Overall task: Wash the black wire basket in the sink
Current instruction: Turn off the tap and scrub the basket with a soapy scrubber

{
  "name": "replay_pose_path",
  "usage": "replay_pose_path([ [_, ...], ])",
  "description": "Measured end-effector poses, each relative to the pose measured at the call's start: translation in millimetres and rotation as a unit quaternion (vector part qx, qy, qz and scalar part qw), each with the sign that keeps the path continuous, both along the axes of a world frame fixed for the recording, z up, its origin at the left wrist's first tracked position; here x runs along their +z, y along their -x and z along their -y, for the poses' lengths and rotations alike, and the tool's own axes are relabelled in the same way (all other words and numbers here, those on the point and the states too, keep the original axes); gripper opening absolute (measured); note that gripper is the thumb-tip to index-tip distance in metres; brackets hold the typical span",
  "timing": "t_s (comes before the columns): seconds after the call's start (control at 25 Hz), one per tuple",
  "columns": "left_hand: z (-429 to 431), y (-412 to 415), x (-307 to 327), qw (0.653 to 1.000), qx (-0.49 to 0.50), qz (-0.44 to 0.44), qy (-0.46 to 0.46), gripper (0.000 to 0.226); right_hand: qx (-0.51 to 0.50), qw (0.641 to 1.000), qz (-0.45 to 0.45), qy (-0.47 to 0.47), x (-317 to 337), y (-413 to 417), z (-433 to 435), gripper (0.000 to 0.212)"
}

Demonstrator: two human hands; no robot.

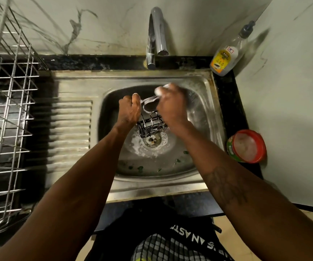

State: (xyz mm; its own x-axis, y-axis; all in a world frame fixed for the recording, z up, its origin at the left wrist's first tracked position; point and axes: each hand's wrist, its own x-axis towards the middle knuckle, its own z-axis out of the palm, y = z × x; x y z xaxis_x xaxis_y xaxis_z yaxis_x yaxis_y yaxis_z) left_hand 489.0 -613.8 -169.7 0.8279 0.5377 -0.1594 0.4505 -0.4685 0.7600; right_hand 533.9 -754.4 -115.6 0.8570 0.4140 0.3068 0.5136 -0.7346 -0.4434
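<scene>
A small black wire basket (150,127) hangs over the middle of the steel sink (204,112), just above the foamy drain (152,141). My left hand (129,110) grips its upper left edge, fingers curled round the rim. My right hand (170,106) is on the basket's right side and holds a soapy scrubber (162,89), whose foam-covered end shows above the knuckles. Part of the basket's top looks blurred and foamy between the two hands. The basket's far side is hidden behind my hands.
A chrome tap (156,34) stands behind the basin. A dish-soap bottle (227,57) sits at the back right corner and a red-rimmed tub of soap (246,146) on the right counter. A steel dish rack (6,110) fills the left. Green scraps lie in the basin.
</scene>
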Motion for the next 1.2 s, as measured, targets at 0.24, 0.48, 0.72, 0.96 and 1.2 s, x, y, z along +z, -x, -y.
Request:
replay_pose_path([
  [0.24, -5.9, 0.7, -19.9, 0.997, 0.007, 0.063, 0.046, 0.038, 0.097, 0.994, -0.018, 0.044, -3.1, 21.3, -20.9, 0.023],
  [0.48, 2.5, 2.3, -1.6, 0.994, 0.055, 0.06, 0.076, 0.042, -0.154, 0.981, -0.118, 0.022, 3.1, -27.8, 45.4, 0.026],
  [0.72, 6.1, -1.6, 7.8, 0.991, 0.036, 0.083, 0.097, 0.057, -0.238, 0.903, -0.31, -0.179, 12.7, -30.2, 46.5, 0.017],
  [0.96, 38.9, -21.0, 30.0, 0.99, -0.082, 0.111, -0.013, 0.071, -0.129, 0.965, -0.208, -0.1, 22.9, -19.4, 24.2, 0.02],
  [1.2, 39.0, -25.1, 29.7, 0.992, 0.081, 0.092, 0.025, 0.061, -0.052, 0.992, -0.111, -0.009, 15.7, 4.9, 1.4, 0.029],
])
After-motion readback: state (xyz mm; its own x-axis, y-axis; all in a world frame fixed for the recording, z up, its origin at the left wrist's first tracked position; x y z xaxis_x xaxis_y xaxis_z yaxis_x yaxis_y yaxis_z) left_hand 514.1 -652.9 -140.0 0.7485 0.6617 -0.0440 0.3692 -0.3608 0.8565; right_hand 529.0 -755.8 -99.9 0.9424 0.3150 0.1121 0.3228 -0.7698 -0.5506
